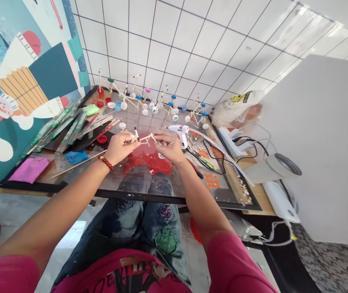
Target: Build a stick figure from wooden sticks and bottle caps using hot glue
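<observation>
Near the middle of the glass-topped table [101, 185], my left hand [119, 147] and my right hand [170, 146] hold a small frame of pale wooden sticks [145, 140] between them. The left fingers are closed on its left end, beside an upright stick with a black part. The right fingers pinch its right end, where sticks meet at an angle. Just beyond my right hand lies a white glue gun [180, 133]. A red bottle cap [102, 139] sits left of my left hand.
Several stick models with coloured caps [137, 99] stand along the back. Wrapped sticks [70, 126], pink clay [29, 169] and blue clay [75, 156] lie left. At right are a green cutter [206, 162], black cable, power strip [233, 140] and grey lamp [273, 167].
</observation>
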Demonstrator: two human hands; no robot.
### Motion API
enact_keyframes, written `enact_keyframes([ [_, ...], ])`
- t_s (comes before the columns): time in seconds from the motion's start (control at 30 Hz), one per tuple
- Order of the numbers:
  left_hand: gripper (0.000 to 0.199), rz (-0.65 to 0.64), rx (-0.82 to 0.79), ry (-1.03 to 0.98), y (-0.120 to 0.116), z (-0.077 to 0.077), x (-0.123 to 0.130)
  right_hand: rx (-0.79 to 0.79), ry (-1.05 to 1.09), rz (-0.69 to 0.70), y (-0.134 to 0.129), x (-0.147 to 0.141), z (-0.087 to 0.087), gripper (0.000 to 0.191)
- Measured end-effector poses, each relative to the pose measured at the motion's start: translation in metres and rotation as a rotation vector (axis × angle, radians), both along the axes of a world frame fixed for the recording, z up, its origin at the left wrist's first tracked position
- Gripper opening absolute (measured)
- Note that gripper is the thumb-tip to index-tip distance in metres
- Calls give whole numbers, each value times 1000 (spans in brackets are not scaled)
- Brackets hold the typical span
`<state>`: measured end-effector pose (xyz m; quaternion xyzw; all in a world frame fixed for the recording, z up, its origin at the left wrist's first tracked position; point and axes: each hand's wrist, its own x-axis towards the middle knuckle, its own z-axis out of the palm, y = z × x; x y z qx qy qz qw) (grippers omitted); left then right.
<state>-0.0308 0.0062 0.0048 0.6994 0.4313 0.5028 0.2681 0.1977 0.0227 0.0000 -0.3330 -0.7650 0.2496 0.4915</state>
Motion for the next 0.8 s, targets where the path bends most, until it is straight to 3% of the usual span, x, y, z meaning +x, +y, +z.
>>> enact_keyframes([
  [0.2,26,-16,-206,-168,2,-1,-1,-27,47,-19,2,3,2,31],
  [0.37,27,-36,-283,-223,3,-4,0,-253,220,78,1,1,1,30],
  [0.5,31,-55,-310,-192,3,-4,0,-415,334,55,0,-3,-1,25],
  [0.8,37,-86,-288,-99,2,-3,-2,-418,304,4,6,3,0,31],
])
